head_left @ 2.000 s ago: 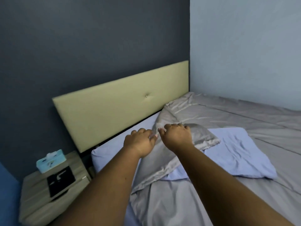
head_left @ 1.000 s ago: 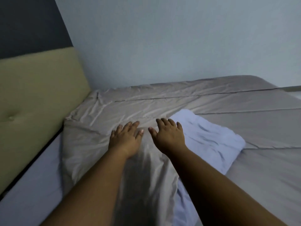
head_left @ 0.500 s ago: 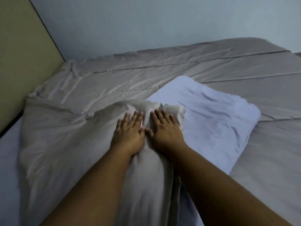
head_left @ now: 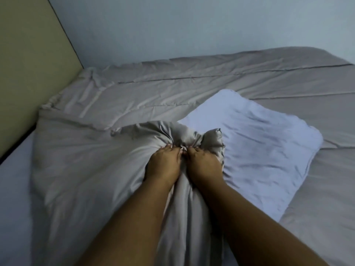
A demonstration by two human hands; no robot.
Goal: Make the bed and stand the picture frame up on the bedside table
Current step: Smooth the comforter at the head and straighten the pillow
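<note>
Both the left hand [head_left: 163, 166] and right hand [head_left: 203, 166] clench the grey duvet [head_left: 86, 160] edge, seemingly overlapping the pale pillow [head_left: 259, 146].

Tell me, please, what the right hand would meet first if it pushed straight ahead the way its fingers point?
Probably the bunched grey blanket that the right hand already grips; just beyond that fold lies the pale blue pillow, though depth is hard to judge.

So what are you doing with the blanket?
A person is making the bed. The left hand and the right hand sit side by side, both bunching up a fold of the grey blanket. A pale blue pillow lies just to the right of them, on top of the blanket. The bedside table is out of view.
</note>
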